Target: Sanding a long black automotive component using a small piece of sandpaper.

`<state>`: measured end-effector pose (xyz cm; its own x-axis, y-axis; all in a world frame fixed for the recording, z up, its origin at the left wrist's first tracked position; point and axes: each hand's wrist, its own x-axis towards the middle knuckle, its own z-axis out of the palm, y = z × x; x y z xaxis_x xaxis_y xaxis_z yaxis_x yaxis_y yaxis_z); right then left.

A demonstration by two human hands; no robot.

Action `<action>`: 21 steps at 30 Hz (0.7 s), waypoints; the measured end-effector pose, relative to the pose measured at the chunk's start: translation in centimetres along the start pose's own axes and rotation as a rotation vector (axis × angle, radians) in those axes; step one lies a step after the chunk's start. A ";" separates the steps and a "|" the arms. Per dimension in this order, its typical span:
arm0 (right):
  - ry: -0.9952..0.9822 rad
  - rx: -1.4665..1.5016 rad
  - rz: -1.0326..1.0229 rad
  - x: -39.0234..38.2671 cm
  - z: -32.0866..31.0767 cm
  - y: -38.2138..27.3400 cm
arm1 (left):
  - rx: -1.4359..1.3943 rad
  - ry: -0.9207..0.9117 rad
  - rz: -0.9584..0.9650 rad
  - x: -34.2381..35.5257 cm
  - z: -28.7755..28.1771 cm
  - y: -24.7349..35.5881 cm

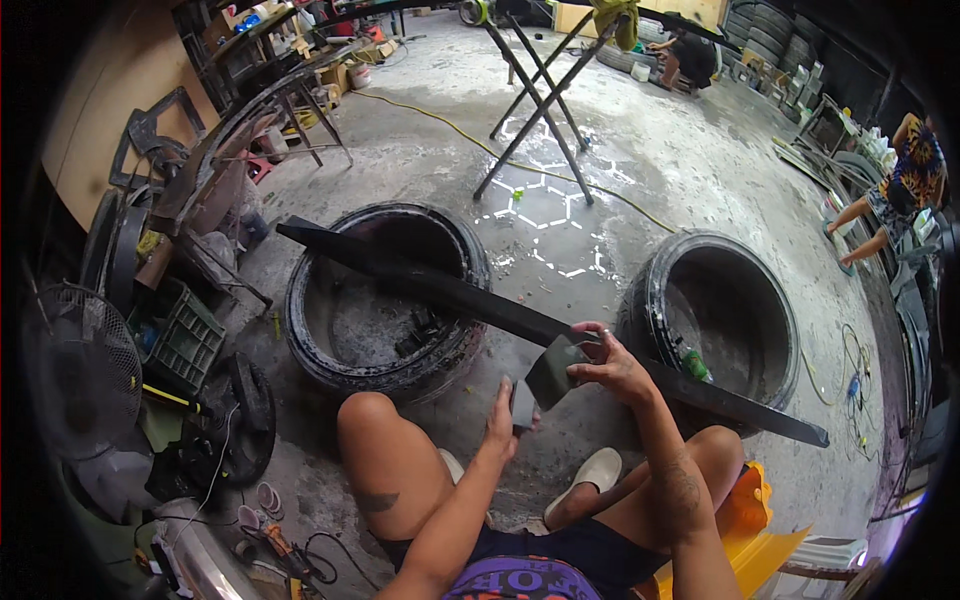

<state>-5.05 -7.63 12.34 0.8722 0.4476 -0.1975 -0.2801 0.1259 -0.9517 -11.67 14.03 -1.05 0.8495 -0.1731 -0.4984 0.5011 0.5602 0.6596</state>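
Note:
My left hand (505, 418) is closed round a small flat grey block (522, 404), held between my knees. Close beside it, my right hand (610, 366) pinches a dark grey-green square sheet (556, 374) that looks like sandpaper. The sheet is slightly curved and hangs just in front of a long dark car trim panel (465, 297). This panel lies slantwise across two tires, the left tire (300, 325) and the right tire (790, 320), and it passes behind my right hand.
A green bottle (695, 366) lies inside the right tire. Left of me stand a fan (85, 345), a green crate (187, 335) and cables. Ahead is a folding stand (545, 105) with a yellow hose (440, 118) on the floor. Two people are farther off, at the back and right.

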 end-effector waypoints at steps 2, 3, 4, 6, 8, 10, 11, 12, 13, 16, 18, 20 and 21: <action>-0.099 -0.049 0.040 0.0 -0.2 0.5 | 0.000 -0.075 0.007 1.0 0.1 0.6; -0.187 -0.102 0.073 0.0 -0.7 0.8 | -0.037 -0.117 0.041 1.2 1.3 0.8; -0.172 -0.098 0.073 0.1 -0.9 1.1 | -0.072 -0.153 0.074 0.9 2.4 1.4; -0.257 -0.355 0.107 0.2 -0.9 1.9 | -0.112 -0.259 0.054 -0.7 3.3 2.7; -0.240 -0.367 0.077 0.5 -0.5 3.0 | 0.182 -0.207 0.219 -1.4 3.7 3.2; 0.005 -0.284 0.111 0.8 0.6 3.0 | 0.081 -0.148 0.252 -1.7 3.2 3.3; 0.076 -0.198 0.177 0.7 1.1 3.1 | -0.024 -0.099 0.281 -1.9 3.0 3.3; 0.065 -0.192 0.172 0.7 1.4 3.5 | -0.017 -0.092 0.289 -2.0 2.7 3.2; 0.046 -0.116 0.233 0.7 1.7 3.9 | -0.029 -0.070 0.330 -1.9 2.4 3.3; 0.015 -0.019 0.258 0.9 3.1 5.8 | -0.033 -0.054 0.359 -2.8 2.3 4.1; 0.034 -0.054 0.155 1.1 3.9 6.2 | -0.027 -0.056 0.346 -3.4 2.1 5.2; 0.027 -0.207 0.125 1.7 3.8 5.3 | -0.147 -0.217 0.210 -3.9 1.2 6.6; -0.002 -0.313 0.053 2.0 3.6 5.2 | -0.138 -0.214 0.212 -4.0 0.8 6.9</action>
<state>-6.16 -2.92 7.84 0.8586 0.4482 -0.2490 -0.1881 -0.1764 -0.9662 -11.53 17.90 5.96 0.9553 -0.1987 -0.2189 0.2945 0.7039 0.6464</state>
